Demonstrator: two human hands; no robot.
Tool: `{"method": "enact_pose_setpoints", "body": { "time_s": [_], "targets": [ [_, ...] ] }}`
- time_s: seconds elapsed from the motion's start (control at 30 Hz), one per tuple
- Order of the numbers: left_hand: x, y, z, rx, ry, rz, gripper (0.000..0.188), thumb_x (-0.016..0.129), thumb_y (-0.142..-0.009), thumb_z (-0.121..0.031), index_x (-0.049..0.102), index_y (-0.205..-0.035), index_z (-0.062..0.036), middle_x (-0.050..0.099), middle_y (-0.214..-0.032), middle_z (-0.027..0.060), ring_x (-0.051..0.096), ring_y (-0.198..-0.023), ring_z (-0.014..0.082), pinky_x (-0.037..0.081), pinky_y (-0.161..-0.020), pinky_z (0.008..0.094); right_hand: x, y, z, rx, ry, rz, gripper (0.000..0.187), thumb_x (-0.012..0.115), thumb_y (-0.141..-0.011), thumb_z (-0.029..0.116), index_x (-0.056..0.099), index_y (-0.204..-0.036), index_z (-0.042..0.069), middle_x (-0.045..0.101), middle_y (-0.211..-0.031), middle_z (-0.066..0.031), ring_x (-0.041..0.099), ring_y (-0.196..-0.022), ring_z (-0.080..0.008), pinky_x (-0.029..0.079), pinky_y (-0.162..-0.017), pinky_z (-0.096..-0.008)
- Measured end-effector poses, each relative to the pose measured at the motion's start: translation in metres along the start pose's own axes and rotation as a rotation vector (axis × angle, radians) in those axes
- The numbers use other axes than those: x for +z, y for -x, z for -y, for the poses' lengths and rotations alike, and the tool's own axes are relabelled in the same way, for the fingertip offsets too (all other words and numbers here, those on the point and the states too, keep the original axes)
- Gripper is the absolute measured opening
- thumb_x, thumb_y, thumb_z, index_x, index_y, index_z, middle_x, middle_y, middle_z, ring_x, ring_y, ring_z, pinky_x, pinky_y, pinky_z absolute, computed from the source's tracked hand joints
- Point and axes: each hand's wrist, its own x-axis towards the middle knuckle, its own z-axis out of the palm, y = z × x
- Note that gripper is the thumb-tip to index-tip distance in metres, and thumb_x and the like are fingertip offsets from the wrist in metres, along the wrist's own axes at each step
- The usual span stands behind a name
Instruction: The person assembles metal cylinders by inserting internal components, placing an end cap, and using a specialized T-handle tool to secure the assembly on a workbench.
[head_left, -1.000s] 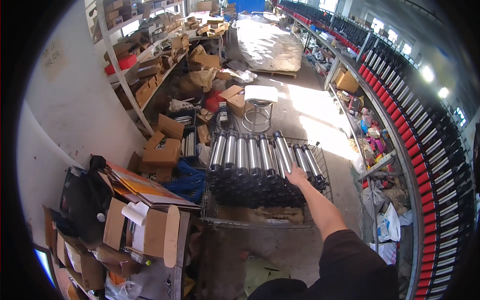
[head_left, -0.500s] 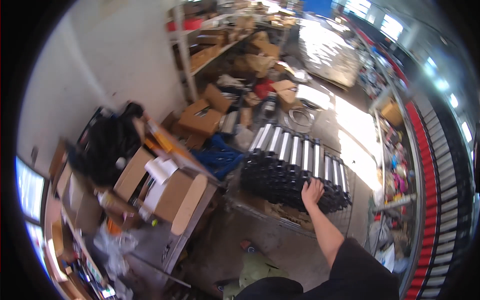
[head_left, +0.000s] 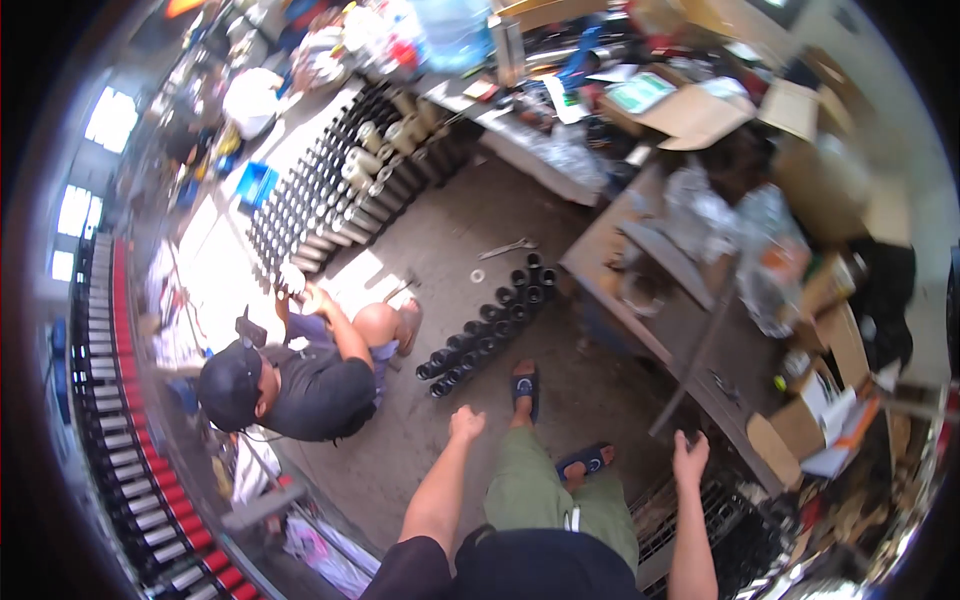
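My left hand (head_left: pixel 467 424) hangs over the concrete floor, its fingers loosely bent and a little apart, with nothing visible in it. Just beyond it stands a double row of black hollow cylinders (head_left: pixel 487 330). My right hand (head_left: pixel 690 460), fingers and thumb apart and holding nothing, is beside the near edge of the cluttered workbench (head_left: pixel 742 420). Below and right of that hand, black parts (head_left: pixel 745 550) lie partly in shadow by a metal grid.
A co-worker (head_left: pixel 310 390) in a dark cap sits low at left, hands near a large group of upright cylinders (head_left: pixel 345 180). A wrench (head_left: pixel 507 246) and a pale ring (head_left: pixel 478 276) lie on the floor. Open cardboard boxes (head_left: pixel 820 420) and plastic bags (head_left: pixel 770 260) crowd the bench.
My view has swung round to another side of the workshop. My right hand has left the stack of black-and-silver cylinders that it touched. My left hand and the co-worker have come into view.
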Motion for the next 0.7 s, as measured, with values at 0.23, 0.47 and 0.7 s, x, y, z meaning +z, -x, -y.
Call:
{"method": "enact_pose_setpoints", "body": {
  "time_s": [0.23, 0.47, 0.7],
  "targets": [
    [0.021, -0.199, 0.066, -0.176, -0.213, -0.229, 0.071, 0.076, -0.080, -0.034, 0.048, -0.138, -0.0043, 0.052, -0.136, 0.0173, 0.048, -0.131, 0.0330, 0.045, -0.106, 0.0477, 0.031, -0.045, 0.110, 0.505, -0.411, 0.365, 0.029, 0.059, -0.101, 0.027, 0.056, -0.126, 0.013, 0.068, -0.092, -0.0053, 0.063, -0.078, -0.0171, 0.049, -0.068, -0.0294],
    [0.057, -0.266, 0.103, -0.271, -0.365, -0.133, 0.032, 0.072, -0.083, -0.026, 0.071, -0.109, -0.0082, 0.073, -0.107, 0.0132, 0.071, -0.102, 0.0277, 0.058, -0.085, 0.0394, 0.069, -0.055, 0.128, 0.624, -0.467, 0.233, 0.012, 0.053, -0.102, 0.019, 0.057, -0.112, 0.016, 0.045, -0.075, 0.0044, 0.037, -0.057, -0.0064, 0.030, -0.049, -0.0238],
    [-0.012, -0.053, 0.041, -0.390, 0.343, 0.014, 0.046, 0.077, -0.070, -0.044, 0.074, -0.081, 0.0008, 0.071, -0.076, 0.0134, 0.070, -0.072, 0.0258, 0.053, -0.066, 0.0401, 0.021, -0.028, 0.096, 0.599, -0.509, 0.395, 0.025, 0.058, -0.101, 0.036, 0.062, -0.106, 0.011, 0.038, -0.063, 0.0066, 0.030, -0.047, -0.0038, 0.024, -0.042, -0.0222]
  ]
}}
